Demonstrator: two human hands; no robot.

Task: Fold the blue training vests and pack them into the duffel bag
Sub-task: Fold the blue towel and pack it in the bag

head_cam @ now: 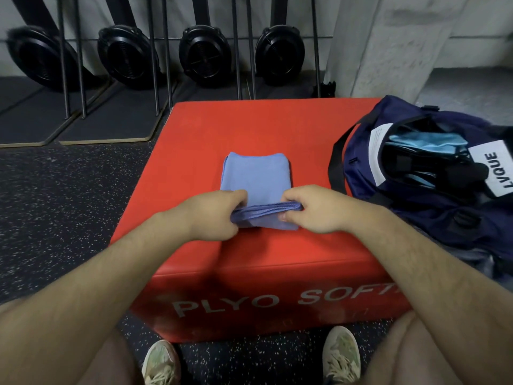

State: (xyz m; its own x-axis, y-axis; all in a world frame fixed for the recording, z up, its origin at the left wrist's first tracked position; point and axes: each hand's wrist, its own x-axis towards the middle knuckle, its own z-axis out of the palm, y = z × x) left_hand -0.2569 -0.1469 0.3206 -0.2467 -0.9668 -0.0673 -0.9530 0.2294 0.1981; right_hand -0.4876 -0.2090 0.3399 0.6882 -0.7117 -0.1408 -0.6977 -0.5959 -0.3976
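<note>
Both left grip (213, 215) and right grip (313, 209) are pinching the blue vest (256, 176) left of the duffel bag (358, 168), needing level corners.

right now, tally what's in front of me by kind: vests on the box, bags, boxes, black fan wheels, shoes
blue vest on the box, pinched by the left hand and right hand: 1
duffel bag: 1
red plyo box: 1
black fan wheels: 4
shoes: 2
total: 9
</note>
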